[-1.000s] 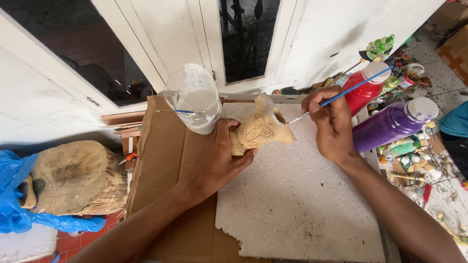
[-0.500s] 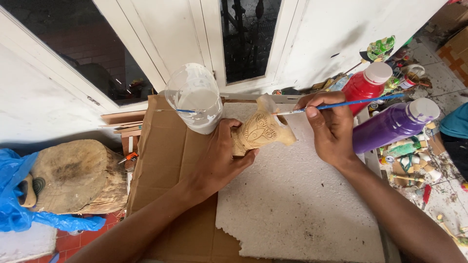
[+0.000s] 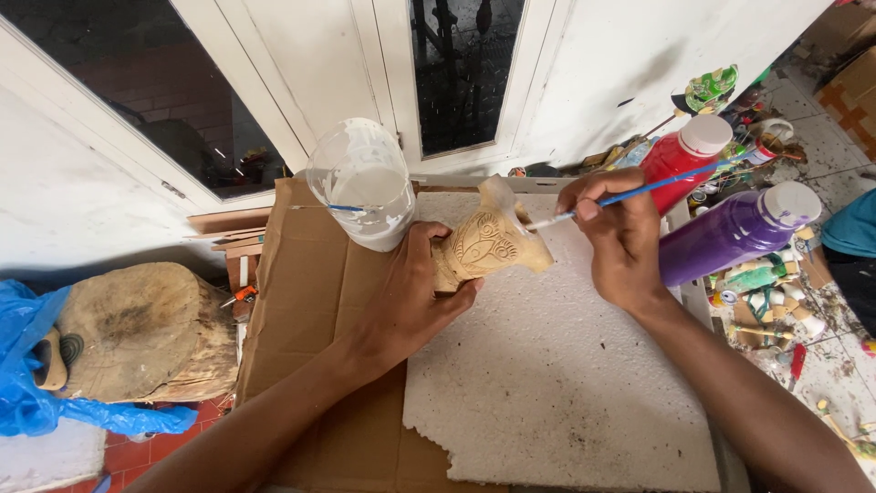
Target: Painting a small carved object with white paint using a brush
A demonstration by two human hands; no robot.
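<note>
Carved figure (image 3: pixel 484 245) in left hand (image 3: pixel 415 297), brush (image 3: pixel 630 194) touching

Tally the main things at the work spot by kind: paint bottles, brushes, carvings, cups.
Paint bottles: 2, red bottle and purple bottle
Brushes: 1, blue brush in right hand
Carvings: 1, wooden carving in left hand
Cups: 1, plastic cup
Total: 5

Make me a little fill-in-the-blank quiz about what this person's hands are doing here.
1. The left hand grips a carved ____ figure.
2. The right hand holds a paintbrush with a ____ handle.
3. The cut plastic cup holds ____ paint.
4. Beside the red bottle lies a ____ bottle.

Missing words: wooden; blue; white; purple
</note>
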